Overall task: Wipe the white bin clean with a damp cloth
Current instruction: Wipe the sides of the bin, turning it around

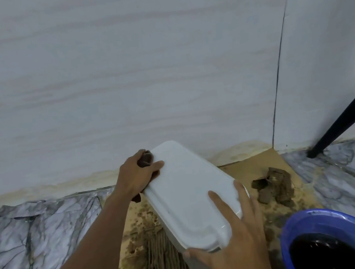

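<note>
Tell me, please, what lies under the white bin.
The white bin sits on a brown cardboard sheet smeared with brown dirt. What lies directly beneath its base is covered by the bin itself.

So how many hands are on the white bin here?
2. The left hand holds a brown cloth against the white bin at its far left corner; the right hand lies flat on its near end.

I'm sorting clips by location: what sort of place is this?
Likely an indoor floor corner: marble-patterned floor, two pale walls meeting, and a blue basin of dark liquid beside the white bin.
</note>
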Available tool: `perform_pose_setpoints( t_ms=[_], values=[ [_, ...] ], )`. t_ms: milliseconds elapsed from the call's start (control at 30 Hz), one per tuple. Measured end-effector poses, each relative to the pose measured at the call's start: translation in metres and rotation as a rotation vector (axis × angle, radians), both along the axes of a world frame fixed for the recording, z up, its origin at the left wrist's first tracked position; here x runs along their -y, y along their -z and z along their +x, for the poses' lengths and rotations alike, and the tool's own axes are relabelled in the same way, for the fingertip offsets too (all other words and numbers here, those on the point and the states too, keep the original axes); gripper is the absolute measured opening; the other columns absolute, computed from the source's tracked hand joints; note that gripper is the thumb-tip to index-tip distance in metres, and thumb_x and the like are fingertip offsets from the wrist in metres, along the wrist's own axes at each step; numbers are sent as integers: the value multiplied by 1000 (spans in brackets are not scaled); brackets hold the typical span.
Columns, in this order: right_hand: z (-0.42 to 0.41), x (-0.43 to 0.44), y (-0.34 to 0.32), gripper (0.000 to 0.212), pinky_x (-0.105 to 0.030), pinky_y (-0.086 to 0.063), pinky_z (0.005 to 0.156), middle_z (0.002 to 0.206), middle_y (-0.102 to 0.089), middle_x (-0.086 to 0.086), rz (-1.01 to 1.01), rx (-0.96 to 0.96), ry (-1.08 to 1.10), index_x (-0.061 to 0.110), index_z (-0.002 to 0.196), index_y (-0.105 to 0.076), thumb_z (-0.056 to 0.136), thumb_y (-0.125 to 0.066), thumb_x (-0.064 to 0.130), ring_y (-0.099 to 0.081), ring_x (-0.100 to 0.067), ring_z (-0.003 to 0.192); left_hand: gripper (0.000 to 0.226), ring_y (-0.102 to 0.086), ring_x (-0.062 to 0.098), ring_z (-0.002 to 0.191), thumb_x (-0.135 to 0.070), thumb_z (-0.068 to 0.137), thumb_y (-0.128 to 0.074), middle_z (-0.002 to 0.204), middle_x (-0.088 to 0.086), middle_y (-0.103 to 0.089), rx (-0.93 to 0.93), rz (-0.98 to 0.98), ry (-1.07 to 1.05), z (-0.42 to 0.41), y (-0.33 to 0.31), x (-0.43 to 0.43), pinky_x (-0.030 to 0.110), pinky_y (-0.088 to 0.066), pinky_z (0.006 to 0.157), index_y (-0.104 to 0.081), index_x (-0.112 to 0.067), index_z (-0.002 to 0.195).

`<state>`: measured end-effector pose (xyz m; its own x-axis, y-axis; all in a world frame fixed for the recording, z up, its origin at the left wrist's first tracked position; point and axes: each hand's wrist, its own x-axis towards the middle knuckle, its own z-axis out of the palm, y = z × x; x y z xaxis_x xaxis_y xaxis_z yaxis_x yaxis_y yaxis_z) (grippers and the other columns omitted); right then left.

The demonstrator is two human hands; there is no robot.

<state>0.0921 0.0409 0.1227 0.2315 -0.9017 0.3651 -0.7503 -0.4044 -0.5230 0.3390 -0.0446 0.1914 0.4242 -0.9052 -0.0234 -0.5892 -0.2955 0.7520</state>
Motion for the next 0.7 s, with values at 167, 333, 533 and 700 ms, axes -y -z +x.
perform_pose_setpoints(
  t_ms=[167, 333, 533, 700],
  values=[
    [-28, 27, -10, 99, -45, -28, 112, 160, -31, 12, -80, 226, -113, 45, 134, -58, 44, -76, 84, -30, -31, 145, 61, -55, 21, 103, -45, 86, -76, 116, -5, -57, -27, -63, -79, -7, 5, -2, 33, -41, 88, -57, -18, 137],
    [-73, 104, -41, 104, -63, -27, 118, 161, -23, 26, 117, 125, -435, 53, 138, -51, 43, -89, 72, -21, -17, 152, 62, -59, 29, 107, -64, 82, -65, 117, 4, -62, -31, -140, -346, -26, 30, -32, 44, -51, 92, -57, -22, 126],
    [-81, 125, -54, 129, -65, -13, 120, 163, 9, 26, 195, -383, -309, 54, 152, -15, 38, -51, 102, 16, -14, 154, 69, -15, 31, 153, -52, 104, -39, 165, 6, -23, 107, -249, -239, -71, 51, -23, 53, -18, 124, -21, -16, 161],
    [-57, 104, -29, 119, -71, -24, 113, 165, -21, 13, 57, -252, -154, 49, 151, -31, 40, -53, 89, -4, -26, 156, 53, -27, 27, 151, -37, 110, -32, 163, 5, -33, -58, -462, -317, -70, 65, -9, 51, -26, 123, -27, -19, 160]
  ],
)
